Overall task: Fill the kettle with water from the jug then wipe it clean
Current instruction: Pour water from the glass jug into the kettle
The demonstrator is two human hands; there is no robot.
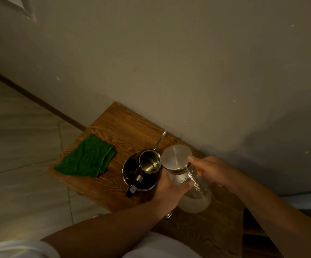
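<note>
Now: cloth [84,158] folded at desk [117,123] left | kettle [141,172] open, steel, beside it | my left hand [169,189] grips jug [192,185] body, right hand [212,170] closed on its handle | jug glass, steel lid on, low water, touching kettle | risk: lid on, wet glass slips, water spills past narrow mouth.

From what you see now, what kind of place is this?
Probably a room in a home: a small wooden table set against a plain painted wall, a tiled floor, and on the table a kettle and folded green cloth.
</note>
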